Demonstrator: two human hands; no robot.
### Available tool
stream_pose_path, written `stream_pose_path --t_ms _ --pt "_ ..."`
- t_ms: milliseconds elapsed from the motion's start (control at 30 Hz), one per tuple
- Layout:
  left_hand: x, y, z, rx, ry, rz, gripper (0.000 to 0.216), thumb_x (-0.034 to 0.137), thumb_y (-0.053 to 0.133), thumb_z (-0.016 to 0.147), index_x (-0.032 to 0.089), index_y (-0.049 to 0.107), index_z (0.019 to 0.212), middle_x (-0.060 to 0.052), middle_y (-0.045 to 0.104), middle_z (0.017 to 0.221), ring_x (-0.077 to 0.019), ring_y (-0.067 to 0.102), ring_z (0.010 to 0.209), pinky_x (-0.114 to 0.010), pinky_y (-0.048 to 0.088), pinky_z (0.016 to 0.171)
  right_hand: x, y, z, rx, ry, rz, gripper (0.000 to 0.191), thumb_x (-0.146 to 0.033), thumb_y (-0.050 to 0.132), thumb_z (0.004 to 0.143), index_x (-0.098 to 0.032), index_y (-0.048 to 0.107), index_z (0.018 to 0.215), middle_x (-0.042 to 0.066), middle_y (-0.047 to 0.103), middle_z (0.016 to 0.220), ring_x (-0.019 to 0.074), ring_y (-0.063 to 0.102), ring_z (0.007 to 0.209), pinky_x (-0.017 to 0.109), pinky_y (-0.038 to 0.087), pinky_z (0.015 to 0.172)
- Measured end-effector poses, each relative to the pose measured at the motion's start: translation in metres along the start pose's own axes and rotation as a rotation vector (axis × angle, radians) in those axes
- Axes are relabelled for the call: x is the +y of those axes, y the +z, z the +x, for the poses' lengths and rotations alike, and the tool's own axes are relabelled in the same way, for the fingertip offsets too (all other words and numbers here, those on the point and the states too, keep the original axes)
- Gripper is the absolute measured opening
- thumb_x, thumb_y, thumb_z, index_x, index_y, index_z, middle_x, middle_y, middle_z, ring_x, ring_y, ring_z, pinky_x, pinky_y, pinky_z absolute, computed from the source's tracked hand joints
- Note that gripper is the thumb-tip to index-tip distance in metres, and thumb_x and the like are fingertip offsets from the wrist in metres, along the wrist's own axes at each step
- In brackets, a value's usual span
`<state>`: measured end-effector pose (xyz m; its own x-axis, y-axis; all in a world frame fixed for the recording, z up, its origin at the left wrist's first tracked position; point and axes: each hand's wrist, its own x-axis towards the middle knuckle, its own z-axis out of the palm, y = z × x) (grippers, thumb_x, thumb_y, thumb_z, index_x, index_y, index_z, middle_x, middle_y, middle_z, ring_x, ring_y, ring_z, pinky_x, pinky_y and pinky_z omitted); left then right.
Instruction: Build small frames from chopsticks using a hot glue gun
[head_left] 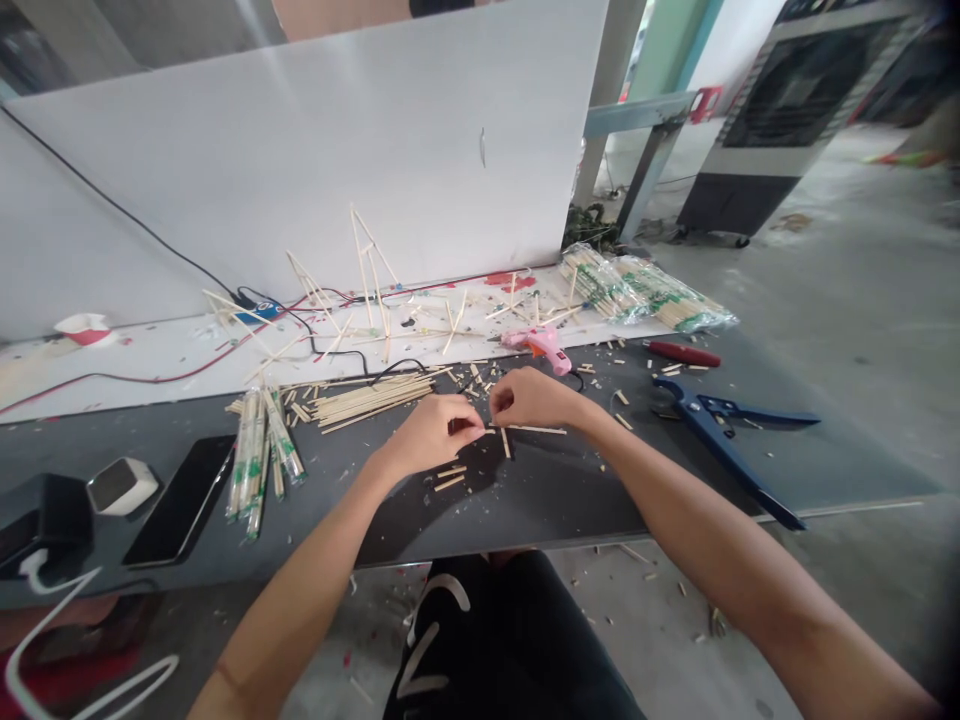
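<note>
My left hand (pixel 439 430) is closed in a pinch, its fingertips on the left end of a thin wooden stick (pixel 536 430) lying on the dark table. Beneath my right hand (pixel 536 398), a short stick piece (pixel 505 444) crosses that stick. The right fingers are pinched together just above the crossing; whatever is between them is hidden. Two short cut pieces (pixel 450 482) lie nearer to me. A pile of loose sticks (pixel 375 400) rests behind my left hand. Just beyond my right hand lies a pink glue gun (pixel 538 346).
Blue-handled cutters (pixel 724 430) and a red-handled tool (pixel 682 353) lie at right. Bagged sticks (pixel 645 288) sit behind. Stick frames (pixel 367 260) stand along the white board. At left are wrapped sticks (pixel 259 455), a phone (pixel 180 500) and a white device (pixel 122 486).
</note>
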<state>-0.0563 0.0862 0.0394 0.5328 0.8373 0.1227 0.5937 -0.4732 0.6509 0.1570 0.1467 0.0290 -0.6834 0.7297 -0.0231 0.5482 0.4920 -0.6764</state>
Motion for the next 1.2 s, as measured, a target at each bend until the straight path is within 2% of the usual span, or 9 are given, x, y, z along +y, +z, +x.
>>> stream_pose_path --t_ms 267,400,467,600,700,900,1000,1200 --pt "-0.007 0.000 0.000 0.109 -0.020 -0.048 0.010 0.021 0.064 0.089 0.019 0.071 0.083 -0.002 0.066 0.083 -0.0115 0.057 0.066 -0.025 0.045 0.061 0.003 -0.010 0.000 0.141 -0.001 0.350 0.001 -0.016 0.065 0.073 -0.017 0.064 0.073 0.001 0.065 0.060 0.0130 0.061 0.055 0.027 0.045 0.054" --pt "-0.005 -0.002 0.000 0.154 -0.028 -0.075 0.011 0.026 0.065 0.090 0.019 0.071 0.083 -0.003 0.068 0.081 -0.0112 0.057 0.062 -0.025 0.045 0.057 0.005 -0.006 0.002 0.203 0.029 0.598 0.032 -0.016 0.067 0.074 -0.018 0.061 0.106 0.000 0.067 0.067 0.0162 0.066 0.058 0.030 0.051 0.056" --pt "-0.004 -0.002 0.000 0.172 -0.045 -0.098 0.012 0.028 0.065 0.090 0.019 0.070 0.084 -0.002 0.068 0.076 -0.0112 0.059 0.059 -0.024 0.046 0.056 0.005 -0.005 0.003 0.220 0.016 0.679 0.039 -0.020 0.069 0.076 -0.016 0.060 0.114 0.002 0.068 0.069 0.0165 0.066 0.062 0.031 0.053 0.060" --pt "-0.005 -0.003 0.000 0.202 -0.068 -0.162 0.012 0.029 0.063 0.091 0.018 0.069 0.086 0.000 0.066 0.068 -0.0108 0.060 0.054 -0.023 0.047 0.055 0.002 -0.005 0.003 0.296 -0.054 0.621 0.012 -0.028 0.067 0.083 -0.017 0.066 0.089 0.001 0.065 0.068 0.0134 0.062 0.065 0.031 0.052 0.066" --pt "-0.005 -0.003 0.001 0.224 -0.050 -0.184 0.015 0.031 0.063 0.092 0.019 0.068 0.086 0.000 0.066 0.070 -0.0113 0.061 0.056 -0.024 0.047 0.056 -0.003 -0.006 0.004 0.369 -0.091 0.599 0.017 -0.032 0.062 0.089 -0.019 0.061 0.078 0.002 0.065 0.069 0.0130 0.061 0.068 0.030 0.051 0.069" --pt "-0.004 -0.002 0.002 0.273 -0.045 -0.213 0.017 0.033 0.064 0.091 0.018 0.068 0.086 -0.002 0.067 0.073 -0.0119 0.061 0.056 -0.024 0.048 0.055 -0.008 -0.008 0.004 0.397 -0.125 0.584 0.025 -0.040 0.059 0.094 -0.020 0.054 0.079 0.000 0.057 0.067 0.0113 0.053 0.062 0.028 0.044 0.062" --pt "-0.002 -0.001 0.003 0.284 -0.041 -0.236 0.017 0.032 0.064 0.090 0.017 0.068 0.086 -0.002 0.067 0.075 -0.0119 0.061 0.057 -0.024 0.048 0.056 -0.009 -0.006 0.005 0.369 -0.127 0.550 0.029 -0.043 0.056 0.096 -0.020 0.053 0.079 -0.001 0.054 0.065 0.0110 0.051 0.061 0.028 0.042 0.061" --pt "-0.001 0.000 0.002 0.284 -0.041 -0.249 0.017 0.032 0.064 0.090 0.017 0.067 0.085 -0.003 0.067 0.076 -0.0125 0.062 0.060 -0.024 0.050 0.057 -0.013 0.004 0.007 0.334 -0.106 0.576 0.025 -0.040 0.052 0.097 -0.020 0.052 0.082 -0.001 0.053 0.067 0.0106 0.051 0.063 0.027 0.043 0.062"
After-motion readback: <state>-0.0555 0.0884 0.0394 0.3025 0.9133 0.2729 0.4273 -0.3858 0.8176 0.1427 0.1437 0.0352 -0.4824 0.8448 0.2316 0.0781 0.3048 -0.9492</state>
